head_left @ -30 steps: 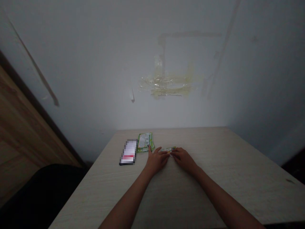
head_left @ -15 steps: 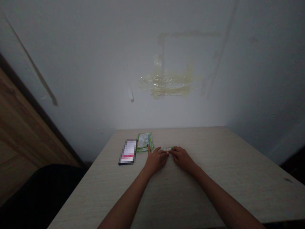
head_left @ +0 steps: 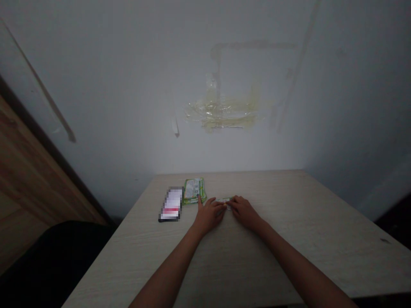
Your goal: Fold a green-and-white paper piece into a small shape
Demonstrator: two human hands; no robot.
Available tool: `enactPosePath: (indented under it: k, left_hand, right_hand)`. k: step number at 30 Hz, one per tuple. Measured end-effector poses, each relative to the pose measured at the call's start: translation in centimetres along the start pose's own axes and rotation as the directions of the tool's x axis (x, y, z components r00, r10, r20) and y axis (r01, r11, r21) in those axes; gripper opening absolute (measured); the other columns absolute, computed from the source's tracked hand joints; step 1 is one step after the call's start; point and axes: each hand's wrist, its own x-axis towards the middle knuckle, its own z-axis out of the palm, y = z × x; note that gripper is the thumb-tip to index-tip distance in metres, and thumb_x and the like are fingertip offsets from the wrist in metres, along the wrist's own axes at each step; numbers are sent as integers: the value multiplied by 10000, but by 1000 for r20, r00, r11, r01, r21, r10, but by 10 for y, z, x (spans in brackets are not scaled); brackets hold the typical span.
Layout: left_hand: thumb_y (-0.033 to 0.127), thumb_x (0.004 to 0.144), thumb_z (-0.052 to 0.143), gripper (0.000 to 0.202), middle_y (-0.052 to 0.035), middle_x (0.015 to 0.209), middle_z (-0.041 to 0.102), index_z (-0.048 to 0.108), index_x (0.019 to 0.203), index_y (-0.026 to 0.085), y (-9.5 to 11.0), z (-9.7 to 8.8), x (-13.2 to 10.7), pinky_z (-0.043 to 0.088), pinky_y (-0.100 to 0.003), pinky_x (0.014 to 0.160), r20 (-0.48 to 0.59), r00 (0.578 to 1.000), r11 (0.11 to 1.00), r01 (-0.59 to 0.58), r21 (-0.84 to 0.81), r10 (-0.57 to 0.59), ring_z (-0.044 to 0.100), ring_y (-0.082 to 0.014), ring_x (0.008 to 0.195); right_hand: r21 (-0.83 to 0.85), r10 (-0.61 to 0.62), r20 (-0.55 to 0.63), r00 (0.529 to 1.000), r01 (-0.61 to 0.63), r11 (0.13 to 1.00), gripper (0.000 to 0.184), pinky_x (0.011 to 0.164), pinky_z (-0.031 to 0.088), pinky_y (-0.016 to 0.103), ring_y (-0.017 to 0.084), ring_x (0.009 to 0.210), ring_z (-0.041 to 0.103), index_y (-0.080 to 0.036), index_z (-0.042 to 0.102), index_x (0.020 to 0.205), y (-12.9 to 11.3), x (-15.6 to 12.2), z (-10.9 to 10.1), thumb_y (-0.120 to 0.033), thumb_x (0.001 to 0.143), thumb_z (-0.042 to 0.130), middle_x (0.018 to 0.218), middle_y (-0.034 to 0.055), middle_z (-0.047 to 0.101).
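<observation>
Both of my hands meet over a small green-and-white packet [head_left: 224,200] on the table, and they hide most of it. My left hand [head_left: 209,215] has its fingers bent onto the packet's near left part, with the thumb stuck out to the left. From the other side my right hand [head_left: 244,211] grips the packet's right part, fingers drawn together. Left of my left thumb lies a stack of similar green packets [head_left: 194,190] with printed white panels. The thumb tip reaches the stack's near right corner; whether it touches cannot be made out.
A phone [head_left: 171,204] with a blurred-out screen lies left of the stack. The pale wooden table [head_left: 272,184] ends against a grey wall [head_left: 128,94] with tape marks [head_left: 221,115]. At the lower left are a dark rounded object [head_left: 64,256] and a wooden panel [head_left: 35,171].
The whole view has shifted very slightly. My hands keep nearly the same hold on the packet, and the stack and phone lie as before.
</observation>
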Motion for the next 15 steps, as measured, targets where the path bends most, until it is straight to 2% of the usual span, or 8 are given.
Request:
enactPosePath:
  k: [5, 11, 15]
  left_hand:
    - [362, 905, 538, 283, 7, 1223, 668, 622, 1172, 407, -1, 2, -1, -72, -735, 1082, -13, 1000, 1000, 14, 9, -14, 465, -275, 1281]
    - [348, 900, 544, 251, 3, 1193, 680, 645, 1126, 388, 1, 1, 0, -63, -746, 1073, -23, 1000, 1000, 10, 4, -10, 481, -271, 1253]
    - [360, 906, 531, 249, -5, 1187, 681, 646, 1126, 379, 3, -2, 0, -41, -751, 1072, -21, 1000, 1000, 1, 6, -1, 480, -275, 1247]
  right_hand:
    - [0, 36, 7, 999, -36, 999, 351, 900, 408, 332, 199, 1004, 524, -226, 622, 1217, 4, 3, 6, -166, 903, 476, 1068, 85, 598]
    - [237, 69, -58, 996, -53, 970, 356, 972, 412, 325, 184, 1060, 546, -208, 631, 1194, 10, 0, 5, -134, 899, 448, 1127, 82, 632]
    - [291, 97, -68, 993, -74, 954, 342, 1004, 405, 343, 189, 1094, 549, -202, 631, 1190, 13, -2, 4, -154, 899, 457, 1158, 82, 641]
